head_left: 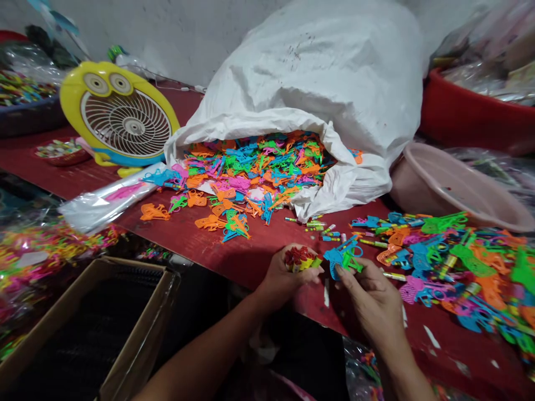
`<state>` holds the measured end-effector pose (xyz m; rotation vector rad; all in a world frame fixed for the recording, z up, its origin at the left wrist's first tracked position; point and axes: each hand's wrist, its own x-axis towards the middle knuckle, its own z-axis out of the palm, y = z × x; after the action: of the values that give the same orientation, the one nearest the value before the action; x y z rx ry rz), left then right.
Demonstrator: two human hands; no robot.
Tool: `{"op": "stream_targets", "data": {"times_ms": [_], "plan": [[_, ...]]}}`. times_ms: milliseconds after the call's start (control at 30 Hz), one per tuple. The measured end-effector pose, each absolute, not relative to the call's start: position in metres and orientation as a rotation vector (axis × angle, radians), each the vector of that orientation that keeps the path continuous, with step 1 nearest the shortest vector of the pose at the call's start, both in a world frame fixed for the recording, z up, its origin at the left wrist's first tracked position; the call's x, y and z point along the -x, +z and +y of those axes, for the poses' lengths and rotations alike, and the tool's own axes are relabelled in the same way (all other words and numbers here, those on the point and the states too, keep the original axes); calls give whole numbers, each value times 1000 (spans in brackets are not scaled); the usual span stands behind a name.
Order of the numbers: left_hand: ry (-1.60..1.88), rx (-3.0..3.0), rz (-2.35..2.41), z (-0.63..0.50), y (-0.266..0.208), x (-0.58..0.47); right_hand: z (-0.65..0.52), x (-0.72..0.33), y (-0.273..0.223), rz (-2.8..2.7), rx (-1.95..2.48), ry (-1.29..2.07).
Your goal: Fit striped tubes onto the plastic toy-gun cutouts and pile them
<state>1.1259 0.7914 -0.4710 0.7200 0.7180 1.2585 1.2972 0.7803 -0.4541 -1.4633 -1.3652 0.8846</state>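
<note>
My left hand (288,273) is closed around a bundle of small tubes (301,259) with red ends and yellow-green wrappers. Just to its right, my right hand (371,287) pinches blue and green plastic toy guns (340,257) between thumb and fingers. The two hands are close together above the front part of the red table (259,267). Beyond them lie a few loose wrapped tubes (315,224). To the right spreads a pile of colourful toy guns mixed with tubes (434,256).
A large white sack (334,72) spills toy guns (259,167) onto the table. Left of it stand a yellow fan (69,103) and plastic bags (108,197). A pink basin (451,184) and red tub (472,114) are at right. A cardboard box (129,334) sits below the table edge.
</note>
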Motion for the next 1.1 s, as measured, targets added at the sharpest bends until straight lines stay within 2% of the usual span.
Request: {"op": "stream_targets", "data": {"times_ms": [667,900,1100], "plan": [[1264,-813,870,789,-471,-1127,770,-1296,-459,-1547,1445,631],[1242,-956,958,787,-483,-1126,771,-1287,-444,-1460,1386,880],[1213,-1027,954,789,-485,-1128,765,-1292,-453,-1488,1369,752]]}}
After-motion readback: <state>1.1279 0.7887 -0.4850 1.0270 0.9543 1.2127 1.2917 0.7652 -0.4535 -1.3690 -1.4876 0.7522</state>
